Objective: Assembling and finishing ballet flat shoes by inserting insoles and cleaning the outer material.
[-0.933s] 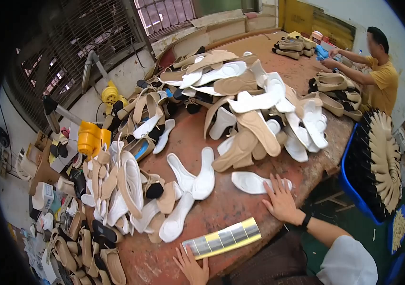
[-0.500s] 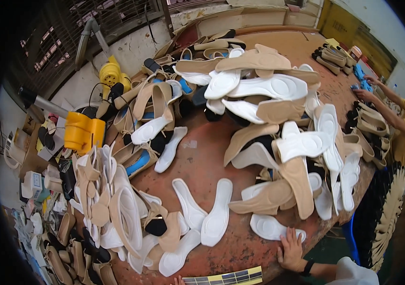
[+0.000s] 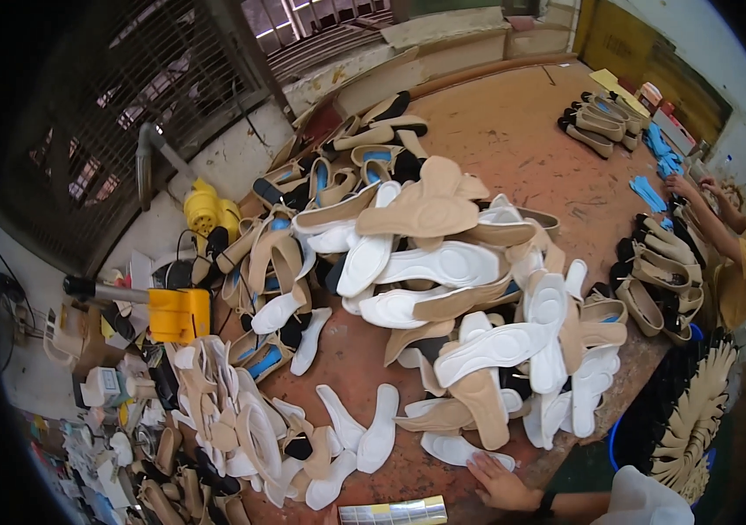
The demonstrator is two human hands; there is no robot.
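Observation:
My right hand (image 3: 499,484) reaches in from the lower right with its fingers stretched out. The fingertips rest on one end of a white insole (image 3: 453,448) that lies flat near the front edge of the table. My left hand does not show. By the lower edge lies a strip of silver labels (image 3: 390,512) with yellow bits. Two white insoles (image 3: 378,429) make a V farther in. To their left is a heap of beige and white insoles (image 3: 255,429), and a large pile of insoles and shoes (image 3: 443,262) spreads beyond my right hand.
Yellow machines (image 3: 179,315) stand along the left side. Beige flats with black toes (image 3: 600,127) sit at the far right, beside blue glove-like pieces (image 3: 648,194). A co-worker (image 3: 745,254) in yellow reaches there. A tub of beige and black shoe parts (image 3: 692,420) stands below the table's right edge.
The view has shifted, with more of the far table and window showing. My right hand stays at the same insole. The fingers at the lower edge have left the picture.

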